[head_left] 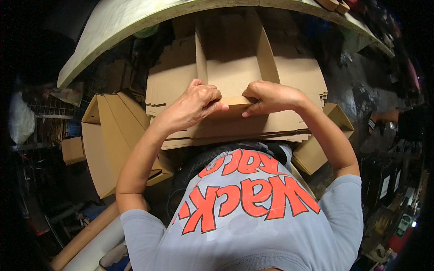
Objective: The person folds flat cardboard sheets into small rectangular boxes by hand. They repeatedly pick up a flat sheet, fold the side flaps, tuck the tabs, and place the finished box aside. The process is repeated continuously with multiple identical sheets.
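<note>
In front of my body lies a partly folded brown cardboard box [233,74], its left and right walls standing up and its inside facing me. My left hand [201,103] is closed on the left part of its near wall, thumb towards me. Closed on the right part of the same wall, my right hand [271,98] has its thumb on the near face and its fingers over the top edge. Under the box is a stack of flat cardboard sheets [169,74], which spreads out to both sides.
A pale table [104,40] curves across the far side. Folded cardboard boxes stand at my left [108,144] and right [316,147]. At the lower left lean a brown roll [86,237] and a white roll [100,248]. Another person's foot [379,118] shows at the right.
</note>
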